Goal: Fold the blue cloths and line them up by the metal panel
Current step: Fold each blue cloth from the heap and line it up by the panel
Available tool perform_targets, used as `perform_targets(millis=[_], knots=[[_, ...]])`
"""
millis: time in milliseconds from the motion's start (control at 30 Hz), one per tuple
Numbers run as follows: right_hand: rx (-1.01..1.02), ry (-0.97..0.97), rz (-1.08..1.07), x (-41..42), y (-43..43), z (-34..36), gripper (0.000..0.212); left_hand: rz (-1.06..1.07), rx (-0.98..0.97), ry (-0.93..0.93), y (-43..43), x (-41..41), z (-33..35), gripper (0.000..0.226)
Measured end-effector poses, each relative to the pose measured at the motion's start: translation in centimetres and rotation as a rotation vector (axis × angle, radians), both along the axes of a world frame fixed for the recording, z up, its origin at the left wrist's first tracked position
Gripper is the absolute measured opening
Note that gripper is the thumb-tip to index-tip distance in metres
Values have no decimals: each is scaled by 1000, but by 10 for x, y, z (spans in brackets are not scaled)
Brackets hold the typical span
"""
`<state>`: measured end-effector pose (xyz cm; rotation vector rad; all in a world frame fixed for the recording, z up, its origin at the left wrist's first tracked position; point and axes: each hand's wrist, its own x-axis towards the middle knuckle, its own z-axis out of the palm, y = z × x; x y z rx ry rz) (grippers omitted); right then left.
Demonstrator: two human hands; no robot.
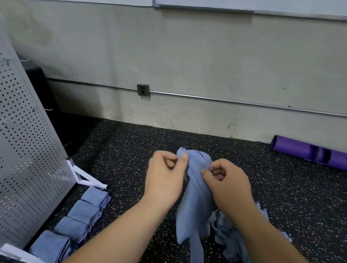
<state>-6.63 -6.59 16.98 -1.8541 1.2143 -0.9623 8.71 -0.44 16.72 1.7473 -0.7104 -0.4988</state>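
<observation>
- Your left hand (163,179) pinches the top edge of a blue cloth (194,208) between thumb and curled fingers. Your right hand (227,184) pinches the same cloth just beside it, thumb pressed on the fabric.
- The cloth hangs bunched and creased from both hands, plain mid-blue, with its lower end trailing down towards the floor (123,147). Whether the tip touches the floor is not clear.
- Four folded cloths (78,211) lie side by side in a row on the floor along the foot of the metal panel (12,146) to your left.
- A heap of loose cloths (233,249) lies on the floor under your right forearm, partly hidden by it and cut off at the bottom edge.
- Open speckled floor runs from your hands ahead to the wall (197,59), and also between the folded row and the hanging cloth.
- A purple tube (320,155) lies against the wall on the far right, well apart from your hands, with its far end cut off.
- The perforated panel runs out of view on the left.
</observation>
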Motion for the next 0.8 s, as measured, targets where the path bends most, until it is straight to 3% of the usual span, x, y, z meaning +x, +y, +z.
perform_targets(millis=[100, 367, 600, 800], knots=[[19, -2, 26, 4, -2, -2, 12, -226, -76, 194, 3, -16, 1, 18], [65, -25, 196, 2, 2, -1, 19, -170, -170, 374, 4, -7, 0, 7], [54, 2, 69, -2, -6, -5, 13, -218, -149, 404, 5, -8, -3, 14], [174, -134, -14, -10, -18, 1, 2, -165, -111, 351, 1, 5, -1, 12]])
